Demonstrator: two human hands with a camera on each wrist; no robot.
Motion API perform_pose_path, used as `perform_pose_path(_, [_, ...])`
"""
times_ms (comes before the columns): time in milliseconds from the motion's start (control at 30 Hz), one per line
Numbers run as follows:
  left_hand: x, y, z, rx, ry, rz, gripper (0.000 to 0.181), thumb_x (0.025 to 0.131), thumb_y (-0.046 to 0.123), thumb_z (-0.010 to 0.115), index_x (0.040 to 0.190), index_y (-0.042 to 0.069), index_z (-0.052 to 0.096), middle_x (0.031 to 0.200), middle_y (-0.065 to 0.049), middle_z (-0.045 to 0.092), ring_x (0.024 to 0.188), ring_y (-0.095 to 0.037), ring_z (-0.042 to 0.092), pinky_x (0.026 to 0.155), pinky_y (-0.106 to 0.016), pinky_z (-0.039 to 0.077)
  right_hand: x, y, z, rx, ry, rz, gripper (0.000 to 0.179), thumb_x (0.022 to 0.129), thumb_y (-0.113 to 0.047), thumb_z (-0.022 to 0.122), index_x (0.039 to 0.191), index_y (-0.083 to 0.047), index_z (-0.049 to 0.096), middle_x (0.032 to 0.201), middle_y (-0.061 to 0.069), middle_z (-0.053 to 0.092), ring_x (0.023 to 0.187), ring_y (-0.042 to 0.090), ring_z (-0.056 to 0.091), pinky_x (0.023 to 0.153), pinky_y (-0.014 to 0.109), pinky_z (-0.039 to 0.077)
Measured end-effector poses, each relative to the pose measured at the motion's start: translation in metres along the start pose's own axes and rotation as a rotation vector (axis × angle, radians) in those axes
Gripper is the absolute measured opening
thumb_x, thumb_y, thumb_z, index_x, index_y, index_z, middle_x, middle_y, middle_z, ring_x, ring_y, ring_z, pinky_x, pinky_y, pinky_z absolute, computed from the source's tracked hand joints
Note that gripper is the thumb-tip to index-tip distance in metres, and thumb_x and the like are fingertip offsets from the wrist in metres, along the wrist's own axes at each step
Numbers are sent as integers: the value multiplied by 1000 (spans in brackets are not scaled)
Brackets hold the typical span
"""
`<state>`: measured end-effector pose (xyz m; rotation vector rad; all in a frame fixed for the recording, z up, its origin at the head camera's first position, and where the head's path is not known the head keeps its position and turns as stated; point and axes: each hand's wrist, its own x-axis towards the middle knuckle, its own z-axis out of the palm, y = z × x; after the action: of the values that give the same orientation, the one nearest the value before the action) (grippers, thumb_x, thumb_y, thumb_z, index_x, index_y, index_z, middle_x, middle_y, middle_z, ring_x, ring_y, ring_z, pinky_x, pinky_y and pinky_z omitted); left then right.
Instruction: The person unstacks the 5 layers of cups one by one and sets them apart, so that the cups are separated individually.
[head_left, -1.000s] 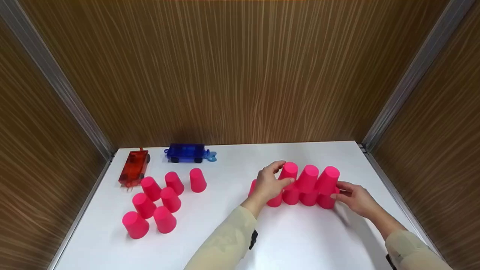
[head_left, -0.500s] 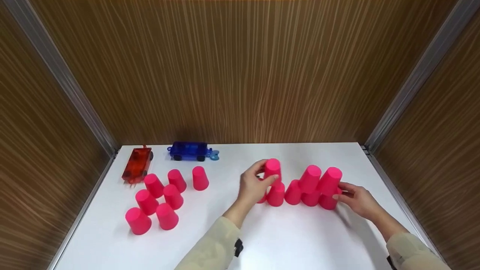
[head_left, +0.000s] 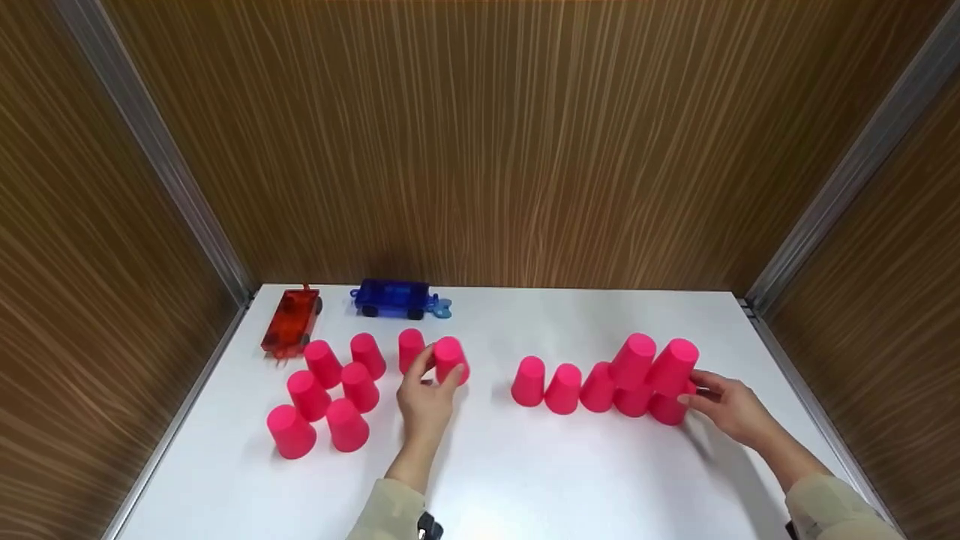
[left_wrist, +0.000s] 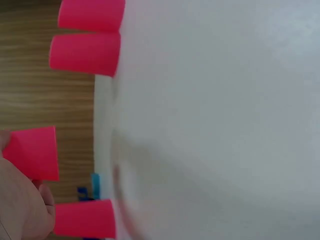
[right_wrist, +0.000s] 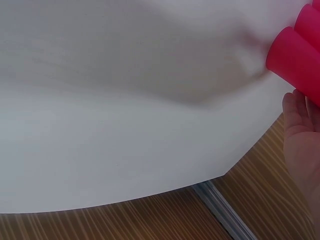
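Note:
In the head view my left hand (head_left: 426,401) pinches an upside-down pink plastic cup (head_left: 450,360) between thumb and fingers. The left wrist view shows this held cup (left_wrist: 32,152) raised above the white table. At the right stands a row of several upturned pink cups (head_left: 562,390), with two more cups (head_left: 632,360) stacked over its right end. My right hand (head_left: 731,409) touches the end cup (head_left: 667,409) of the bottom row, its fingers extended along the outer side. In the right wrist view, straight fingers (right_wrist: 297,110) lie against that cup (right_wrist: 295,60).
Several loose upturned pink cups (head_left: 307,395) stand at the left of the white table (head_left: 525,480). Behind them are a red toy cart (head_left: 292,322) and a blue toy cart (head_left: 394,298). Wood-grain panels (head_left: 487,150) wall the back and sides.
My left hand has lifted the leftmost upper cup off the row and carried it left, towards the loose cups. The right hand stays at the row's right end.

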<state>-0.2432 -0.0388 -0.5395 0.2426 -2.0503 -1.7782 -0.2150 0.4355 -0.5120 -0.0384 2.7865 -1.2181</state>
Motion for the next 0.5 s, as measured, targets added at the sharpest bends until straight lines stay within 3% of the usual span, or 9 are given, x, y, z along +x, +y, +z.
perform_pose_path(233, [-2, -21, -18, -24, 73, -103, 63, 92, 17, 85, 150, 19, 61, 143, -8, 64, 132, -29, 56, 107, -47, 54, 0, 2, 0, -1, 3, 10, 71, 101, -30, 76, 154, 8, 47, 146, 32, 57, 126, 49, 62, 92, 34, 62])
perform_pose_path(500, [-3, -39, -30, -3, 113, -162, 69, 93, 24, 85, 155, 25, 56, 149, 0, 60, 138, -26, 55, 103, -40, 56, 1, 0, -1, 23, -16, 33, 73, 100, -32, 76, 155, 6, 46, 148, 31, 54, 129, 50, 60, 94, 38, 61])
